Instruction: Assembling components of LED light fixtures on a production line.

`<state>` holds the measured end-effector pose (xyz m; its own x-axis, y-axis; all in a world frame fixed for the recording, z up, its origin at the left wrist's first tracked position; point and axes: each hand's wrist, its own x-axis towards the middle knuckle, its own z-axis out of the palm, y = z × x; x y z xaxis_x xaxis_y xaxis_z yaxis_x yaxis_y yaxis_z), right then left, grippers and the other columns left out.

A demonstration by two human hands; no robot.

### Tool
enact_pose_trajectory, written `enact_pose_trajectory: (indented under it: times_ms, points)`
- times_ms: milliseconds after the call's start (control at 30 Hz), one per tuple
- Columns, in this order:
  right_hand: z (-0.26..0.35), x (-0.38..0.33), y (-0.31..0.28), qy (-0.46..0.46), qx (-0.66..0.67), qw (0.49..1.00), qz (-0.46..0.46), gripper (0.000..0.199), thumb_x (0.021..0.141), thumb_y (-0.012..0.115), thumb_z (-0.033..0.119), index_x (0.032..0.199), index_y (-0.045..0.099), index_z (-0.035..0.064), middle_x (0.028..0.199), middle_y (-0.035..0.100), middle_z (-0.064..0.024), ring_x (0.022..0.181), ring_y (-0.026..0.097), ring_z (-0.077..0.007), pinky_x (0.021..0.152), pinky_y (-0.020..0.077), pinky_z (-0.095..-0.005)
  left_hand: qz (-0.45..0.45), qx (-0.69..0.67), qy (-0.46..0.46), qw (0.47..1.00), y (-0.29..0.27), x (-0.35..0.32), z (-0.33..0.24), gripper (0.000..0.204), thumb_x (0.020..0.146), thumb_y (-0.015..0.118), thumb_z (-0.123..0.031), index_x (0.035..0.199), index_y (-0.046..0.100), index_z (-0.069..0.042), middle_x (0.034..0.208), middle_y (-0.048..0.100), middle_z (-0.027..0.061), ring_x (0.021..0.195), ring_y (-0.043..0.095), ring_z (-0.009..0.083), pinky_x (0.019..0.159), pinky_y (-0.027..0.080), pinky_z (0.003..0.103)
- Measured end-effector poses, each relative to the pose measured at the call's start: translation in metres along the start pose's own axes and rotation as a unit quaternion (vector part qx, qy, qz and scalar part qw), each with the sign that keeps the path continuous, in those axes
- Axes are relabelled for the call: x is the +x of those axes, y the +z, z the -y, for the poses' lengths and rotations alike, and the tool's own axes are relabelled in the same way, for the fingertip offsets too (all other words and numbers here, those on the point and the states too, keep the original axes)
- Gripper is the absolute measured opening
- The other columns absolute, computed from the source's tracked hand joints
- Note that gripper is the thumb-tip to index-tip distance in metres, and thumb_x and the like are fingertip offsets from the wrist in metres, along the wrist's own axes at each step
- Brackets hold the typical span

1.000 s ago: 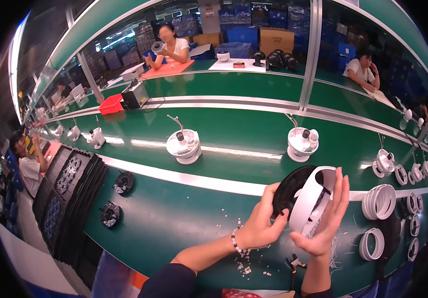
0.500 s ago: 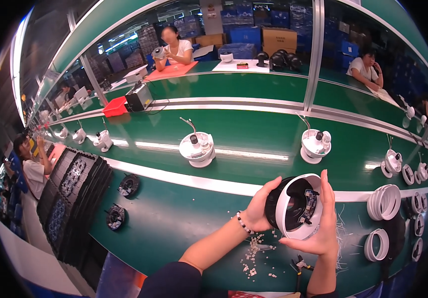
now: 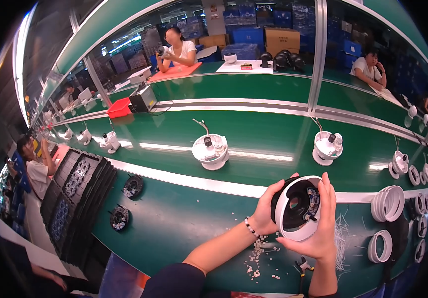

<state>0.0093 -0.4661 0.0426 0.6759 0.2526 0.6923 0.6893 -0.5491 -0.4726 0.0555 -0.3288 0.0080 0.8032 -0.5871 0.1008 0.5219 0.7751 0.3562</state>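
Both my hands hold up a round camera housing above the near bench. Its white ring [image 3: 301, 232] sits around a black disc [image 3: 289, 216] with a round central opening and a small blue circuit board [image 3: 313, 202]. My left hand [image 3: 264, 209] is closed around the black part at the left, its fingers partly hidden behind. The right hand [image 3: 322, 233] grips the white ring, fingers along its right side and thumb under its lower edge. Small pliers [image 3: 303, 267] lie beneath my right wrist, beside scattered small white pieces [image 3: 259, 256] and thin white strips [image 3: 341, 243].
White camera units [image 3: 210, 151] stand on the green conveyor [image 3: 268, 171] ahead. White rings [image 3: 380, 247] lie to the right. Two black round modules [image 3: 119, 217] and stacked black trays [image 3: 77, 198] are at left. A co-worker's arm [image 3: 50, 275] shows at lower left; others sit across the line.
The camera units on the conveyor have shifted right. The black part sits closer into the white ring between my hands. A co-worker's arm has appeared at lower left.
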Motion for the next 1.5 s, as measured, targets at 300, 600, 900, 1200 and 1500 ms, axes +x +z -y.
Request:
enact_pose_trajectory:
  times_ms: [300,600,900,1200,1500]
  points:
    - [-0.005,-0.001,-0.004,-0.026,0.083,0.996,-0.012,0.109,0.041,0.081,0.032,0.129,0.025,-0.0006,0.130,0.026,-0.0275,0.117,0.031,-0.0399,0.094,0.0296,-0.0465,0.013,0.107,0.066,0.992,0.008,-0.011,0.009,0.055,0.089,0.029,-0.030,0.137,0.006,-0.016,0.135,0.028,0.0111,0.121,0.033,0.0252,0.100,0.029,0.040]
    - [-0.026,0.001,-0.004,0.025,0.294,0.955,-0.019,0.120,0.038,0.086,0.027,0.130,0.016,-0.0058,0.134,0.022,-0.0216,0.122,0.031,-0.0298,0.101,0.0251,-0.0369,0.019,0.025,0.064,0.997,0.004,-0.005,0.007,0.051,0.086,0.033,-0.035,0.130,0.032,-0.010,0.127,0.042,0.0065,0.111,0.045,0.0222,0.093,0.037,0.039]
    - [-0.027,0.003,-0.004,0.037,0.220,0.973,-0.058,0.117,0.040,0.085,0.032,0.131,0.020,-0.0023,0.133,0.026,-0.0200,0.118,0.035,-0.0290,0.096,0.0316,-0.0377,0.002,0.054,0.032,0.998,0.009,0.001,-0.006,0.067,0.079,0.035,-0.050,0.129,0.027,-0.005,0.128,0.033,0.0219,0.113,0.038,0.0425,0.086,0.034,0.063]
    - [-0.014,0.000,0.001,-0.001,0.024,0.999,-0.039,0.104,0.047,0.076,0.041,0.128,0.027,-0.0017,0.130,0.026,-0.0266,0.115,0.029,-0.0449,0.095,0.0256,-0.0476,0.003,0.059,0.131,0.990,-0.010,0.000,0.009,0.057,0.088,0.020,-0.042,0.125,0.035,0.000,0.121,0.045,0.0168,0.106,0.048,0.0266,0.095,0.037,0.041]
    - [-0.018,-0.003,0.005,0.078,0.052,0.994,-0.047,0.109,0.048,0.078,0.042,0.126,0.022,-0.0079,0.126,0.028,-0.0281,0.114,0.032,-0.0422,0.095,0.0277,-0.0448,0.008,0.160,0.159,0.974,-0.001,0.003,0.017,0.059,0.088,0.023,-0.044,0.132,0.023,-0.005,0.127,0.037,0.0137,0.114,0.041,0.0253,0.094,0.036,0.038]
